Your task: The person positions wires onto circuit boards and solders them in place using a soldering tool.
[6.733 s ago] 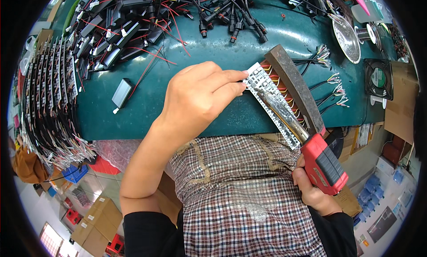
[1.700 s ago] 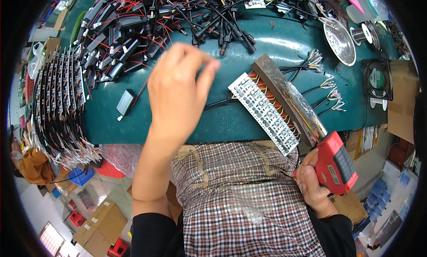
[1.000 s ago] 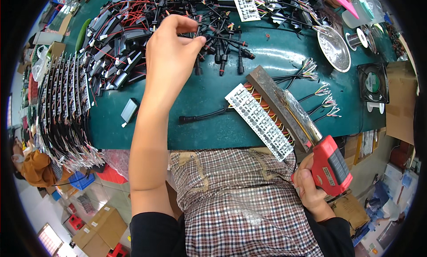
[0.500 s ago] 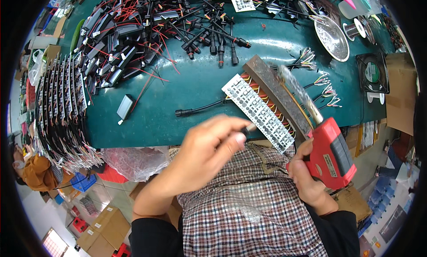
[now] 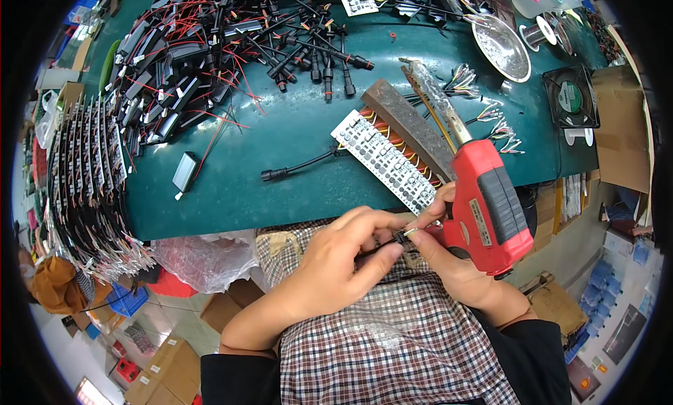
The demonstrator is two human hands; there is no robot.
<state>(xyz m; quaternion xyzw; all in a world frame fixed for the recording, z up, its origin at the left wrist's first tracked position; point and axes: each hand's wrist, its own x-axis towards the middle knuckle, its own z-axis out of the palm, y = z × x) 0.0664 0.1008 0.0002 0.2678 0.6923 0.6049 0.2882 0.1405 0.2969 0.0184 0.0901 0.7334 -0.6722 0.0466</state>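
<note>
My left hand pinches a black cable in front of my lap; its thin wire ends point to the right. My right hand keeps hold of a red soldering gun with a dark grip, while its thumb and fingertips meet at the wire ends by the left fingertips. Up and away tilts the gun's metal tip. A white circuit board with many small parts leans along a dark bar, yellow and red wires between them. One black connector cable runs off the board's left end.
Piled black connector cables and dark modules with red wires cover the far left of the green table. A metal dish, wire spool and black fan stand at the right. Stripped cable ends lie behind the bar.
My left hand has moved right and down with the cable, and my right hand has come in to meet it. The soldering gun has shifted left and turned more upright.
</note>
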